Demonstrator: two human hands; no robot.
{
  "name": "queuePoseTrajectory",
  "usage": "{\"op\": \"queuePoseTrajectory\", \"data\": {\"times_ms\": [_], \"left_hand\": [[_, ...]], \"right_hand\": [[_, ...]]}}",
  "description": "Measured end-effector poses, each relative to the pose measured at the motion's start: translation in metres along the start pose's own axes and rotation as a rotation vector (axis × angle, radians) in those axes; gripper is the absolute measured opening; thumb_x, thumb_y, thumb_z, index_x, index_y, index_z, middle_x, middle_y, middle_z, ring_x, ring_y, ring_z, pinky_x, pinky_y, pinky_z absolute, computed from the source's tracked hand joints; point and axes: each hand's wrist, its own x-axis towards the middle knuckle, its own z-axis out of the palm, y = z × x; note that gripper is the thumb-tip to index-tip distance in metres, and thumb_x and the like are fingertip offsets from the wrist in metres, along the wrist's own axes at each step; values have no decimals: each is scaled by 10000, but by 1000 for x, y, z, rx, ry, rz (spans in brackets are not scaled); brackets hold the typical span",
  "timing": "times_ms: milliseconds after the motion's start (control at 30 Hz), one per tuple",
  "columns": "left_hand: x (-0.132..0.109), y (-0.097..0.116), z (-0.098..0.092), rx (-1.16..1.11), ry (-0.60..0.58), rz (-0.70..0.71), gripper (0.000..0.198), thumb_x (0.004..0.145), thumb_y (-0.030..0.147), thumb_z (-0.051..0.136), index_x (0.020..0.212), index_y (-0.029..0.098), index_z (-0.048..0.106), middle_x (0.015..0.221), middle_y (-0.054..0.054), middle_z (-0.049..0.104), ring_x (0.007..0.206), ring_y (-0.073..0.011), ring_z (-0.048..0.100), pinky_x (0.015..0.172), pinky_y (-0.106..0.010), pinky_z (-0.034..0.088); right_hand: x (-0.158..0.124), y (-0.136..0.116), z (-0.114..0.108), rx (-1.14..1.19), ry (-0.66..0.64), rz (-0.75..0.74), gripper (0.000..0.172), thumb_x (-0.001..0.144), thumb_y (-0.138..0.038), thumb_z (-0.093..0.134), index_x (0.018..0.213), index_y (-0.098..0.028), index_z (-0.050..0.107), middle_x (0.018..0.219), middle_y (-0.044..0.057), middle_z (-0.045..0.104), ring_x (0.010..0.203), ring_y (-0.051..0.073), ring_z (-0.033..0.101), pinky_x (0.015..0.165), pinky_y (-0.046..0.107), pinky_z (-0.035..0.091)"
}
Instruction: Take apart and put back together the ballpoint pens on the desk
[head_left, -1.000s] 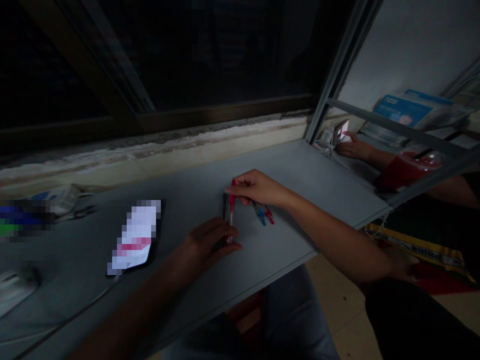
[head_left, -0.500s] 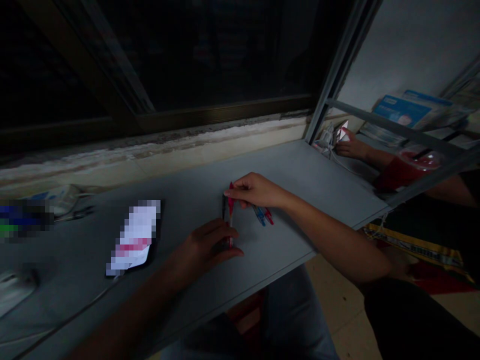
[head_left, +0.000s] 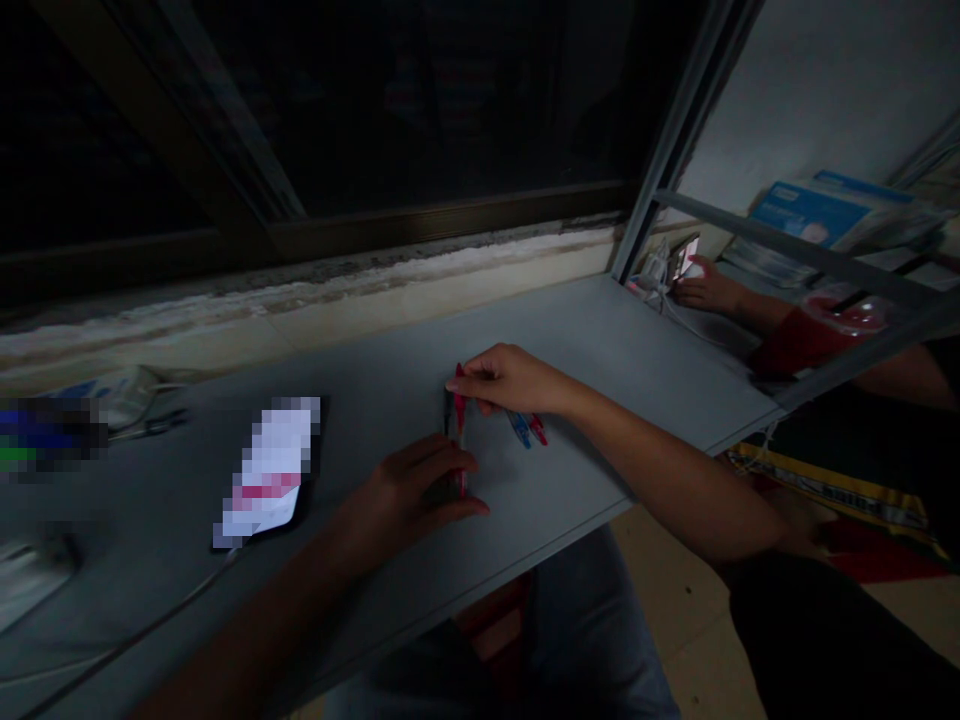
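Note:
My right hand [head_left: 506,378] pinches the upper end of a red pen [head_left: 459,388] between thumb and fingers. A dark pen [head_left: 448,410] is alongside it, just left of those fingertips; I cannot tell whether it is held too. Around the lower end of the red pen, my left hand [head_left: 420,485] is curved with thumb and fingers apart. Part of the pens is hidden behind the left fingers. Under my right wrist, a blue pen [head_left: 520,430] and another red pen [head_left: 538,430] lie on the grey desk [head_left: 555,480], partly covered.
A lit phone [head_left: 274,465] with a cable lies left of my left hand. Further left are a white object [head_left: 34,580] and blurred items. Beyond a metal frame [head_left: 787,245] at right, another person's hand [head_left: 709,287] is by a lit screen, near a red container [head_left: 844,315] and blue-white packages [head_left: 814,215].
Both hands stay almost in place, and the red pen's top has shifted very slightly left. The other person's hand has moved a little at the lit screen.

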Motion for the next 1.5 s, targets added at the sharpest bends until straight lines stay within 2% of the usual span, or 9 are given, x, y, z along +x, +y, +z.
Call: {"op": "queuePoseTrajectory", "data": {"times_ms": [167, 367, 533, 733, 833, 1100, 1267, 1500], "left_hand": [[0, -1, -1, 28, -24, -17, 198, 1001, 386, 667, 1016, 188, 667, 851, -2, 649, 708, -119, 649, 656, -233, 524], [-1, -1, -1, 36, -43, -34, 207, 1002, 400, 661, 1004, 194, 663, 848, 5, 644, 717, -121, 649, 664, -234, 521], [-2, -2, 0, 23, -15, -25, 298, 970, 459, 690, 1112, 203, 637, 939, -16, 656, 749, -132, 662, 684, -247, 533], [-1, 2, -1, 59, 9, 21, 196, 997, 382, 671, 999, 187, 653, 823, 7, 629, 685, -119, 633, 641, -229, 506], [0, 6, -3, 60, 33, 24, 212, 994, 398, 674, 1012, 186, 666, 837, 0, 642, 681, -122, 640, 635, -234, 510], [1, 3, -1, 44, 0, 0, 270, 963, 442, 708, 1060, 196, 653, 885, -8, 651, 702, -126, 649, 653, -237, 526], [1, 0, -1, 45, -27, -39, 185, 1006, 390, 656, 989, 205, 660, 835, 8, 640, 696, -118, 637, 654, -226, 515], [1, 2, -1, 8, -17, -51, 187, 1006, 377, 658, 959, 196, 660, 799, 12, 628, 670, -118, 638, 633, -225, 501]], "right_hand": [[0, 0, 1, -31, -2, -21, 448, 975, -534, 590, 767, -142, 650, 606, -12, 621, 547, 85, 526, 584, 243, 347], [0, -2, 1, -39, -22, -30, 407, 984, -485, 604, 779, -137, 655, 609, -13, 620, 548, 80, 522, 583, 242, 345], [0, 0, 3, -28, -23, -44, 429, 958, -529, 625, 780, -140, 657, 607, -21, 606, 550, 79, 505, 578, 248, 329], [-2, -2, 6, -17, -46, -42, 441, 942, -551, 626, 760, -150, 656, 591, -21, 604, 527, 82, 476, 562, 247, 315], [-3, -6, 6, -24, -51, -46, 448, 946, -552, 617, 749, -151, 650, 588, -19, 605, 525, 85, 474, 569, 249, 316], [-1, -4, 4, -44, -44, -46, 388, 955, -485, 628, 754, -154, 650, 605, -14, 627, 555, 90, 509, 599, 247, 337], [0, -4, 5, -53, -49, -40, 375, 971, -466, 625, 808, -137, 703, 595, -17, 613, 533, 83, 489, 586, 248, 333], [-2, -6, 6, -26, -9, -58, 357, 967, -450, 639, 800, -138, 688, 599, -18, 614, 563, 87, 519, 612, 247, 350]]}}
